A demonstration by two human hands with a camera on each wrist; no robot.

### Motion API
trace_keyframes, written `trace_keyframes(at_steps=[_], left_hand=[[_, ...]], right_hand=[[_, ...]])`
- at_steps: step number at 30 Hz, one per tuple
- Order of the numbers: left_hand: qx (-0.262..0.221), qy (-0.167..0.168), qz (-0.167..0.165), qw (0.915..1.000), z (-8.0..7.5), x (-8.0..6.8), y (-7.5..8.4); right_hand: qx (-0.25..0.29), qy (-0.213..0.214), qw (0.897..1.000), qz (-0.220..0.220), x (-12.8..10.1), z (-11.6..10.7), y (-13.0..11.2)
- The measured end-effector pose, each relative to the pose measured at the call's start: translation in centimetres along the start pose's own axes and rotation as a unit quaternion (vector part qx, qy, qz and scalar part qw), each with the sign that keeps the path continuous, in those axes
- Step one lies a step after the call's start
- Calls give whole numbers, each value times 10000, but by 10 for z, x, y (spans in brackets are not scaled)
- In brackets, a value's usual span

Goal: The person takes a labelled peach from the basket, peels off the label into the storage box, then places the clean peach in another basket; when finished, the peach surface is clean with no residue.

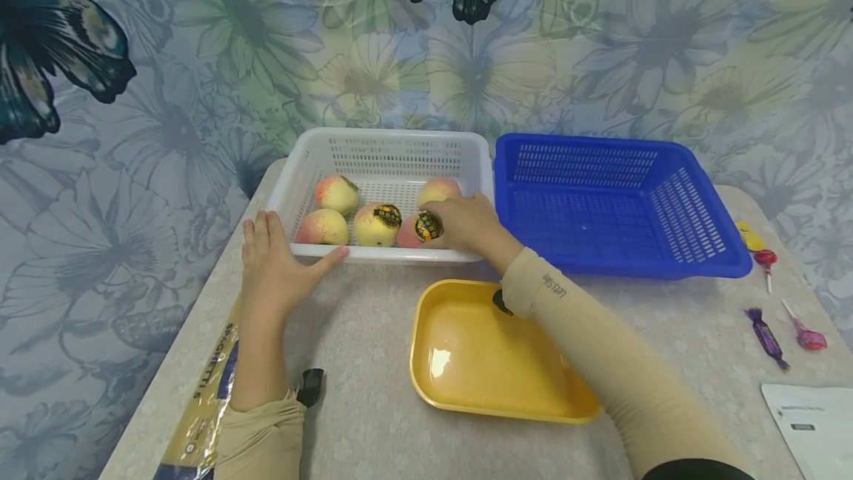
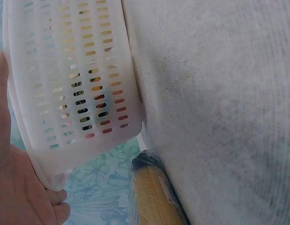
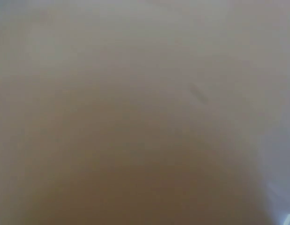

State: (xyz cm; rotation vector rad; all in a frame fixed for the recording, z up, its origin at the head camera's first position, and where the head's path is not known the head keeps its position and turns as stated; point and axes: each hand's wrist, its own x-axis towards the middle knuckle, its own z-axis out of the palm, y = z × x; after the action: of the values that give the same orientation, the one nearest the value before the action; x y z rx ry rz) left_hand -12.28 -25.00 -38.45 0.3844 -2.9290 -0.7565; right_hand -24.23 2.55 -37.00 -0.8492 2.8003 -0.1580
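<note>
A white slotted basket [image 1: 386, 136] stands at the back of the table and holds several yellow-pink peaches. My right hand [image 1: 466, 224] reaches into it and curls round the front right peach [image 1: 415, 234], which bears a dark round sticker. A second stickered peach [image 1: 375, 227] lies just left of it. My left hand [image 1: 276, 265] lies flat against the basket's front left corner, fingers straight, thumb along the front rim. The left wrist view shows the basket's wall [image 2: 74, 70] with my palm [image 2: 18, 187] against its corner. The right wrist view is a beige blur.
A yellow tray [image 1: 480, 361] sits in front of the white basket, under my right forearm. To the right stands a blue basket [image 1: 600, 206]. Wrapped sweets [image 1: 766, 335] and lollipops [image 1: 806, 335] lie far right, above a paper sheet [image 1: 813, 424]. A spaghetti packet [image 1: 206, 391] hangs off the table's left edge.
</note>
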Motion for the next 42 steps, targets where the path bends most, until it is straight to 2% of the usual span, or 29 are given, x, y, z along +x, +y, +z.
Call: trace_keyframes(at_steps=[7, 13, 17, 21, 23, 33, 42], left_hand=[[-23, -23, -37, 10000, 0, -1, 1], [-11, -37, -26, 10000, -1, -1, 1], [-18, -47, -22, 10000, 0, -1, 1], [-25, -28, -22, 10000, 0, -3, 1], [-26, -7, -12, 10000, 0, -3, 1], [27, 4, 3, 10000, 0, -1, 1], [-34, -57, -15, 10000, -2, -2, 2]], right_hand=[[82, 310, 9994, -102, -1, 2, 1], [542, 582, 9967, -164, -1, 2, 4], [1142, 874, 9892, -292, -2, 2, 7], [1847, 1079, 9760, -395, -7, 0, 9], [2033, 1140, 9716, -403, -11, -3, 9], [2386, 1363, 9598, -573, -45, -33, 1], [2297, 1644, 9567, -706, -77, -51, 6]])
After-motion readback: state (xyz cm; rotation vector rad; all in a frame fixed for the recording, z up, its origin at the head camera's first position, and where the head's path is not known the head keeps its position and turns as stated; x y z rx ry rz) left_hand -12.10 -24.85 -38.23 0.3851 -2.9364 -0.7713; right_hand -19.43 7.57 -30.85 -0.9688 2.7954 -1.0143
